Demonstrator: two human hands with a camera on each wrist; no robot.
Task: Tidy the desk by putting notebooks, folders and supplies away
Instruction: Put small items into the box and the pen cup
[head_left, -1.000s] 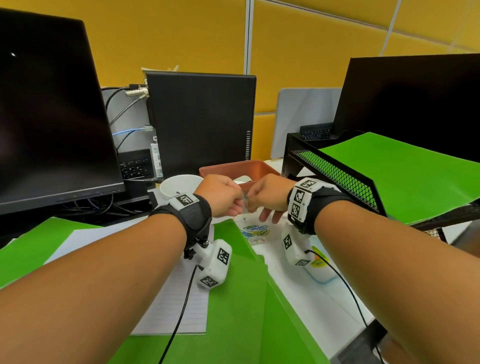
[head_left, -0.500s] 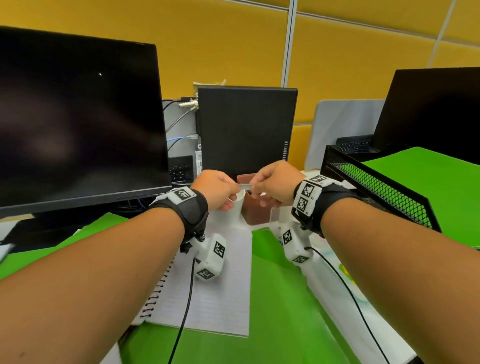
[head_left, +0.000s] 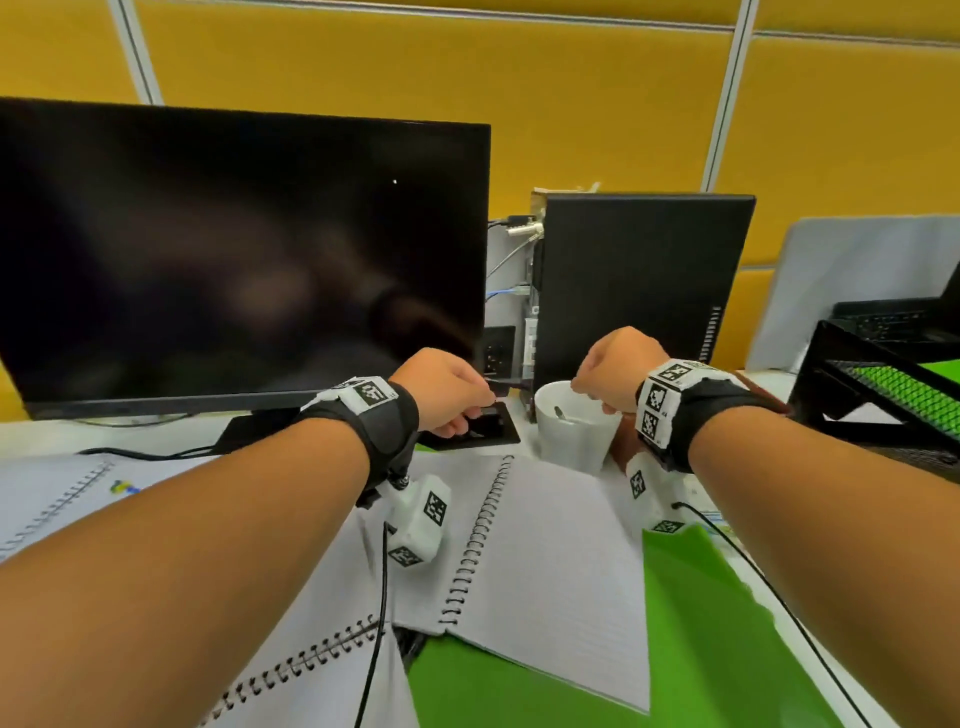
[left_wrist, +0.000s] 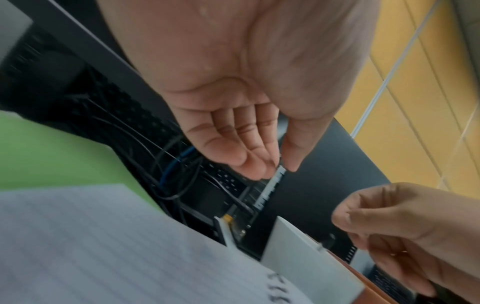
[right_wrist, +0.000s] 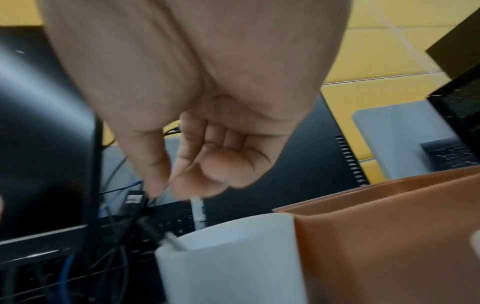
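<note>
My left hand (head_left: 452, 395) hovers over the black monitor base, left of a white cup (head_left: 576, 436). In the left wrist view its fingers (left_wrist: 246, 144) are loosely curved, the thumb slightly apart, and nothing shows in the palm. My right hand (head_left: 613, 369) is just above the cup's rim. The right wrist view shows its fingers (right_wrist: 207, 156) curled, thumb near the index tip, and nothing visible between them. A small grey item (head_left: 560, 413) leans inside the cup (right_wrist: 233, 257). An open spiral notebook (head_left: 550, 561) lies below my wrists, partly on a green folder (head_left: 717, 623).
A dark monitor (head_left: 234, 260) stands at the left and a black computer tower (head_left: 639, 291) with cables behind the cup. A brown tray (right_wrist: 389, 226) sits right of the cup. A black mesh rack (head_left: 883, 395) holds a green folder at far right. Another spiral notebook (head_left: 52, 493) lies at far left.
My hands, joined on a small grey item before, have parted. The right hand moved over the white cup and the left drew away to the left. The view swung left.
</note>
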